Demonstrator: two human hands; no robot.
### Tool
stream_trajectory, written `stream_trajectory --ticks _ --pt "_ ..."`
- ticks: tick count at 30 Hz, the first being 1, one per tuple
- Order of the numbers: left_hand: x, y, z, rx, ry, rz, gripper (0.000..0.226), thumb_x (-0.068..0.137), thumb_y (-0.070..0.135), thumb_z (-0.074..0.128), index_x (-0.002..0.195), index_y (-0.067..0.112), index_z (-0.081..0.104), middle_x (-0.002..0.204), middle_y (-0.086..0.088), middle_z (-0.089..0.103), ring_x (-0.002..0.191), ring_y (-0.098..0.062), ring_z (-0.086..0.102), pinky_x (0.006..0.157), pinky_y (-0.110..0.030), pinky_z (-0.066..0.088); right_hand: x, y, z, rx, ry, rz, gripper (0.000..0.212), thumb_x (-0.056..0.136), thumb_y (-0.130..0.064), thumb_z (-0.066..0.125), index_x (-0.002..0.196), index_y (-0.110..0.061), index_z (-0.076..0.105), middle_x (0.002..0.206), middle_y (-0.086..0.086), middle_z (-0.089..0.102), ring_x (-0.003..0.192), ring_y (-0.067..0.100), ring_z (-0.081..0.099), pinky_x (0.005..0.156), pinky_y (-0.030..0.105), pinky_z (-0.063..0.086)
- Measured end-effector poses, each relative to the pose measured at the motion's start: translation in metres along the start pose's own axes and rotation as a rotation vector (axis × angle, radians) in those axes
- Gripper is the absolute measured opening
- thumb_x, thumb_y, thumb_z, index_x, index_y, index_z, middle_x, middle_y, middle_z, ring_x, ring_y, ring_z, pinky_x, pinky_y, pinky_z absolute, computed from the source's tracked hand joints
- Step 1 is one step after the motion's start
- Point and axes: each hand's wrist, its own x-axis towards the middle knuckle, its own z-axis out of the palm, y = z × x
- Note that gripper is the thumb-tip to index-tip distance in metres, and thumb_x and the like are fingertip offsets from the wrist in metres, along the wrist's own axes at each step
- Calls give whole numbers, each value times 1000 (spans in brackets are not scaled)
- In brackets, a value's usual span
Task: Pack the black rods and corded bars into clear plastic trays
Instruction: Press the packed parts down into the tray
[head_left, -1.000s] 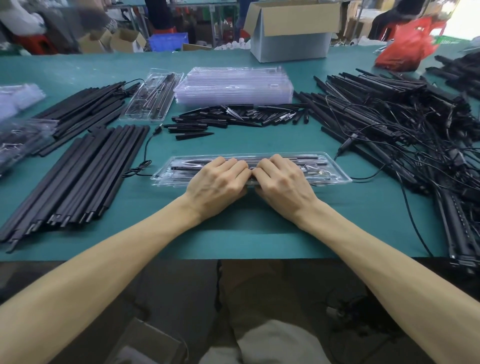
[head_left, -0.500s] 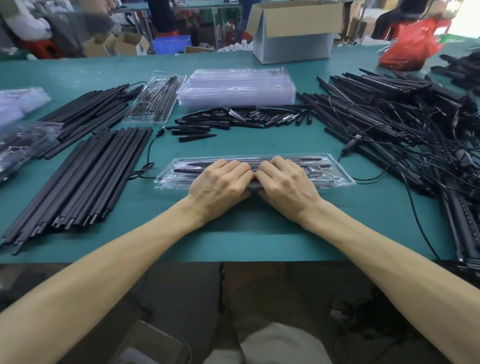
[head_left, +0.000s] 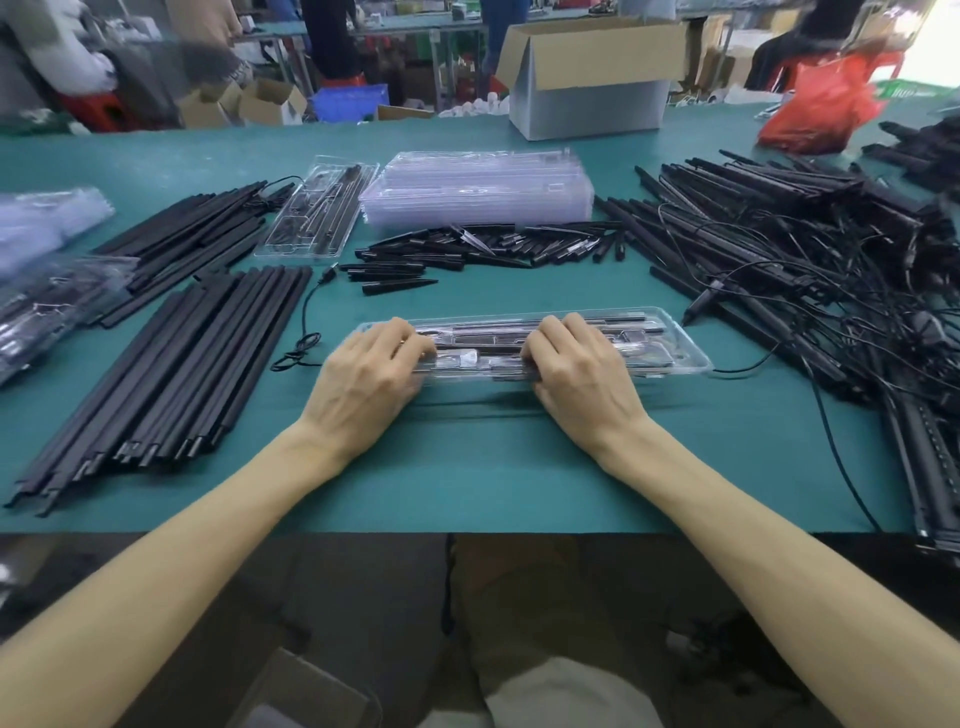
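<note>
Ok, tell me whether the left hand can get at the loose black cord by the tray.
Probably yes: the left hand rests on the clear tray and the coiled cord lies just beside it on bare mat, nothing between them.

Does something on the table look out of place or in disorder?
Yes. The corded bars on the right lie tangled, cords crossing. One loose cable trails beside the tidy long rods. Otherwise nothing stands out.

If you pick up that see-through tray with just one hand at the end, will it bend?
Probably a bit. The clear tray looks thin and long, so it may flex or sag. Both hands, left hand and right hand, press on it apart, which hints that support helps. The glossy plastic might also be slippery.
</note>
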Motion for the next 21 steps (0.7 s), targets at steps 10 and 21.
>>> stream_trajectory --ticks 10,21 --pt "-5 -6 1 19 -4 -272 35 74 -3 73 107 4 63 98 -11 61 89 -32 59 78 -42 46 0 2 0 26 -41 121 21 70 13 61 84 -3 60 87 13 58 81 34 53 73 44 49" --pt "-11 -6 -10 -118 50 -419 17 77 -4 77 83 4 63 89 -8 63 85 -30 58 64 -36 45 -3 6 -4 44 -52 124 25 69 13 64 88 -4 61 88 12 58 82 33 52 76 42 48"
